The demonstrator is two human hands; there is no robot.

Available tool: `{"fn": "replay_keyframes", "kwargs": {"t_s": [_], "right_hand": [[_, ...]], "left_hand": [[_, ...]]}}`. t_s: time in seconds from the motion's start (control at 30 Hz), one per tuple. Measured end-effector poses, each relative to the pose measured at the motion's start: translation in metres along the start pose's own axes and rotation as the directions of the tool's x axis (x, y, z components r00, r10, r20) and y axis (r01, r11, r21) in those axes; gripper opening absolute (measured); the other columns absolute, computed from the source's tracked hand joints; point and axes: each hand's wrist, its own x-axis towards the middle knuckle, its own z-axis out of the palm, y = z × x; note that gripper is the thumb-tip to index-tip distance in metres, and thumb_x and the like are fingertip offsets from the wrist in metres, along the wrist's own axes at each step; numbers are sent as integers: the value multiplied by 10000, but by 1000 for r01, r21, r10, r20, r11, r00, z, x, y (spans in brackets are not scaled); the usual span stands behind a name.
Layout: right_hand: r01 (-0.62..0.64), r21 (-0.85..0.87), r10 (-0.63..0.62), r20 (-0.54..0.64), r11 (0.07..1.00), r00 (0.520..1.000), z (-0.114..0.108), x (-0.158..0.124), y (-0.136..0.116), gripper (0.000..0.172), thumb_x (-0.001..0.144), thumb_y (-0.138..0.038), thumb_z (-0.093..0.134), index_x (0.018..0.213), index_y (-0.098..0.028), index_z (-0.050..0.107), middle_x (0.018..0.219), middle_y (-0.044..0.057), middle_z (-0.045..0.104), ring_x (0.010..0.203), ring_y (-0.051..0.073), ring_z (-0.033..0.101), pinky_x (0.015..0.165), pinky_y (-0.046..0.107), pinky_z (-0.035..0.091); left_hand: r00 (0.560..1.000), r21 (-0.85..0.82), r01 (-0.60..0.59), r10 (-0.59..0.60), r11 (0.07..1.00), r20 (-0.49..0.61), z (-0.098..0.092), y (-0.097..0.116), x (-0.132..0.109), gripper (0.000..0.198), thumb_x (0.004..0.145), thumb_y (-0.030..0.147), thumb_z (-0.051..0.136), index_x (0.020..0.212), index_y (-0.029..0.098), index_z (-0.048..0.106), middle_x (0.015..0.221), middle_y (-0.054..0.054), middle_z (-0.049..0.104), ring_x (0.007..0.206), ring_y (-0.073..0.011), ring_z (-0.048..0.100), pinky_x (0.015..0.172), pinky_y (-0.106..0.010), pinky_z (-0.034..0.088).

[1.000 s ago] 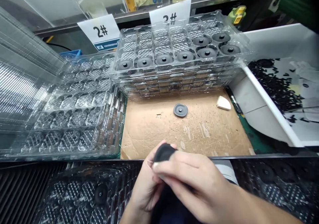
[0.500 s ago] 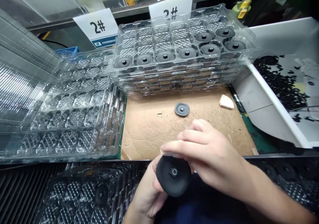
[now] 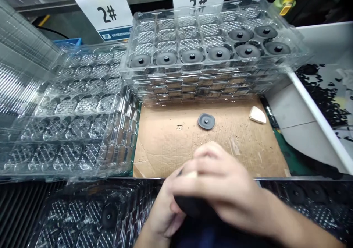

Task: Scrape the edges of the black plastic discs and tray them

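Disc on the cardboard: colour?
Dark grey disc, black centre stud; clearest in the head view.

Hands: left hand [image 3: 162, 213] and right hand [image 3: 224, 189], both bare, blurred, fingers slender.
Right forearm: bare, running out past the lower right corner of the cardboard sheet [image 3: 168, 145].
Clothing: dark navy garment [image 3: 204, 237], below the cardboard sheet; markings too dark to tell.

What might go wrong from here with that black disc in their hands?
The black disc, cupped between the left hand and right hand, could slip and drop into the clear tray below. A careless reach might also knock the loose gray disc on the cardboard or the stacked trays behind it.
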Motion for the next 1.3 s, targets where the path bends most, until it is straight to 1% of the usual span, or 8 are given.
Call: {"fn": "replay_keyframes", "kwargs": {"t_s": [0.07, 0.13, 0.23, 0.37, 0.7, 0.9, 1.17, 1.3], "right_hand": [[-224, 117, 236, -105, 968, 966, 3, -6, 19, 246, 909, -156, 482, 1067, -249, 646, 930, 6, 697, 819, 132, 615, 742, 283, 496], [-441, 221, 474, -133, 870, 870, 10, -19, 43, 266, 883, -231, 538, 1138, -259, 608, 977, 27, 689, 797, 148, 639, 661, 271, 525], [-593, 224, 622, -88, 773, 778, 29, -43, 73, 273, 868, -311, 536, 1109, -213, 619, 975, 66, 668, 808, 174, 647, 650, 292, 546], [-659, 93, 666, -93, 746, 740, 54, -70, 89, 253, 880, -300, 477, 968, -193, 688, 955, 94, 621, 917, 225, 628, 775, 383, 538], [-705, -158, 699, -103, 691, 708, 73, -97, 72, 485, 811, -251, 525, 1291, -185, 517, 1246, 172, 456, 881, 264, 633, 723, 451, 553], [-666, -115, 663, -66, 737, 745, 72, -97, 70, 369, 908, -289, 417, 1222, -174, 571, 942, 103, 624, 783, 212, 651, 676, 352, 546], [-639, 7, 637, -81, 769, 767, 67, -98, 59, 334, 924, -333, 431, 1186, -212, 598, 1116, 70, 680, 1028, 214, 624, 843, 337, 511], [-656, 55, 658, -113, 752, 745, 63, -97, 54, 330, 916, -345, 443, 1160, -207, 616, 1110, 76, 685, 917, 204, 661, 713, 306, 539]], "left_hand": [[999, -31, 40, -39, 999, 38, -2, 2, -1, 627, 448, 436, 850, 1020, 227, 702, 959, -50, 716, 946, -290, 656, 869, -366, 504], [993, -121, 72, -60, 990, 98, -7, 2, 0, 607, 479, 401, 849, 1048, 257, 691, 1078, -58, 708, 950, -259, 671, 846, -312, 512], [986, -247, 74, -34, 966, 163, -17, 0, 4, 580, 529, 351, 839, 1080, 273, 675, 1160, -71, 687, 985, -255, 672, 798, -270, 539], [984, -317, 83, -27, 945, 176, -24, 0, 10, 583, 550, 359, 823, 1101, 251, 667, 1182, -79, 676, 989, -263, 671, 789, -279, 558], [987, -346, 64, -8, 936, 161, -21, -1, 10, 571, 595, 396, 777, 1129, 237, 651, 1176, -72, 681, 1034, -266, 653, 865, -301, 544], [984, -332, 53, 7, 942, 176, -20, -3, 7, 569, 600, 399, 772, 1133, 241, 647, 1180, -62, 679, 1056, -261, 643, 888, -292, 533], [986, -318, 16, 37, 948, 160, -15, -8, -1, 567, 601, 367, 781, 1137, 247, 642, 1175, -39, 685, 1070, -256, 635, 891, -284, 531], [987, -317, 3, 47, 948, 152, -13, -11, -5, 562, 600, 350, 789, 1134, 246, 645, 1164, -37, 691, 1070, -256, 635, 891, -281, 529]]}}
